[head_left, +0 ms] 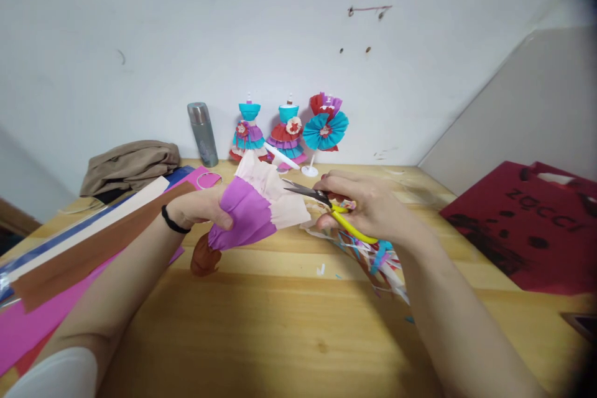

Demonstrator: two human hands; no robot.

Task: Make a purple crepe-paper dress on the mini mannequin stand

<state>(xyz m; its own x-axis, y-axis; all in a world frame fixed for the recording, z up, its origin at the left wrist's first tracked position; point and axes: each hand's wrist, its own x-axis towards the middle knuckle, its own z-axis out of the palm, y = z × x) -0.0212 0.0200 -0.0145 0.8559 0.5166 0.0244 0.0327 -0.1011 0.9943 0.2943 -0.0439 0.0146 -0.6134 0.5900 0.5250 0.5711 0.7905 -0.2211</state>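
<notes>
My left hand (pixel 205 205) grips a small paper dress with a purple tier (pixel 247 214), a ruffled cream skirt (pixel 284 199) and a brown end (pixel 205 256). Part of the dress is hidden behind my fingers. In my right hand (pixel 368 205) are yellow-handled scissors (pixel 352 230) with dark blades. The blades lie along the cream skirt's outer edge; whether they touch the paper I cannot tell. Below my right hand lies a heap of coloured paper scraps (pixel 382 261).
Three small dress stands in crepe paper (pixel 249 130) line the wall beside a grey flask (pixel 202 134). Paper sheets (pixel 102 242) and a brown cloth (pixel 130 168) lie on the left. A red bag (pixel 527 230) rests at the right. Bits of paper (pixel 320 270) dot the wooden table (pixel 261 336).
</notes>
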